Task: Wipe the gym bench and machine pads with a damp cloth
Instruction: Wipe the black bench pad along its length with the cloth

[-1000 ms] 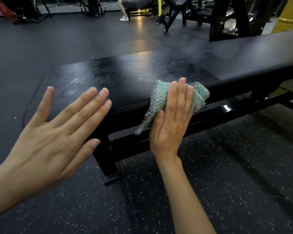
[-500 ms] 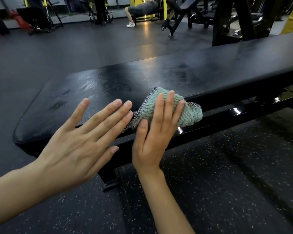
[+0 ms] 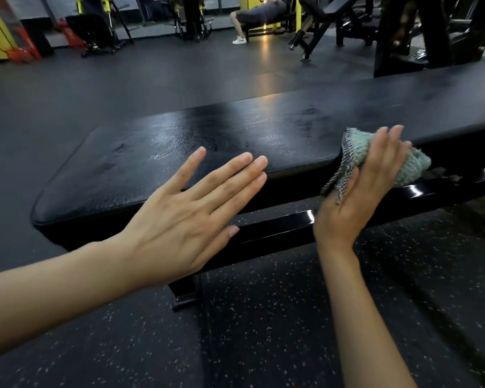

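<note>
A long black padded gym bench (image 3: pixel 207 141) runs from the left middle to the right edge, its top streaked with wet marks. My right hand (image 3: pixel 359 191) presses a green knitted cloth (image 3: pixel 415 163) flat against the bench's near side edge, fingers stretched over it. A grey-edged corner of the cloth hangs down by the thumb. My left hand (image 3: pixel 191 217) hovers open, fingers spread, in front of the bench's near edge, holding nothing.
The bench's glossy black steel frame (image 3: pixel 280 222) and foot (image 3: pixel 184 298) stand on speckled rubber flooring. Other machines and yellow racks (image 3: pixel 95 26) line the back. A person (image 3: pixel 252 15) lies on a far bench.
My right hand has slid the cloth to the right along the bench's near edge. The view has shifted, showing more of the bench's left end. My left hand stays open.
</note>
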`<state>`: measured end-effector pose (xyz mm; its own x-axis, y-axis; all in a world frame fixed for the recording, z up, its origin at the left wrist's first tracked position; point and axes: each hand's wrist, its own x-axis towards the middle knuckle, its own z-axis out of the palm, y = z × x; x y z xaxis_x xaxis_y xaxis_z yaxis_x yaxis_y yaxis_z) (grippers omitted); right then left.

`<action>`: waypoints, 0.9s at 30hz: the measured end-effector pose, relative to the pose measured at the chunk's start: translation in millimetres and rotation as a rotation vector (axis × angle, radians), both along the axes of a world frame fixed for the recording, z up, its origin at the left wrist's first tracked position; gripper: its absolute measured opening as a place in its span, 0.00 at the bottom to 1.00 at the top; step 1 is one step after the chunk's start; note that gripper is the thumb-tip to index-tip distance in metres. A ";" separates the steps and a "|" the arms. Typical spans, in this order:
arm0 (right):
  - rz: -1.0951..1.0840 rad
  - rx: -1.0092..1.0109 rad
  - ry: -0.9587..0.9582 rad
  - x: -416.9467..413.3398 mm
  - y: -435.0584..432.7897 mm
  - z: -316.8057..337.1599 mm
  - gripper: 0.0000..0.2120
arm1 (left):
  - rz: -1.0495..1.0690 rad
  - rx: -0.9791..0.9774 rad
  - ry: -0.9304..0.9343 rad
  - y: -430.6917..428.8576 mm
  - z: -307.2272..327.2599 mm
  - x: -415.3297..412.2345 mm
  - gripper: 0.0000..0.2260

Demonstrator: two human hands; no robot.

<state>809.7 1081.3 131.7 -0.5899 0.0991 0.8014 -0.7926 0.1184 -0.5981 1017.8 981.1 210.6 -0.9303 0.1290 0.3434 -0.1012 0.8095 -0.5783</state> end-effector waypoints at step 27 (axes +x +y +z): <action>0.056 0.402 0.300 -61.4 52.3 -11.2 0.25 | -0.041 0.000 -0.001 25.6 2.8 -62.8 0.28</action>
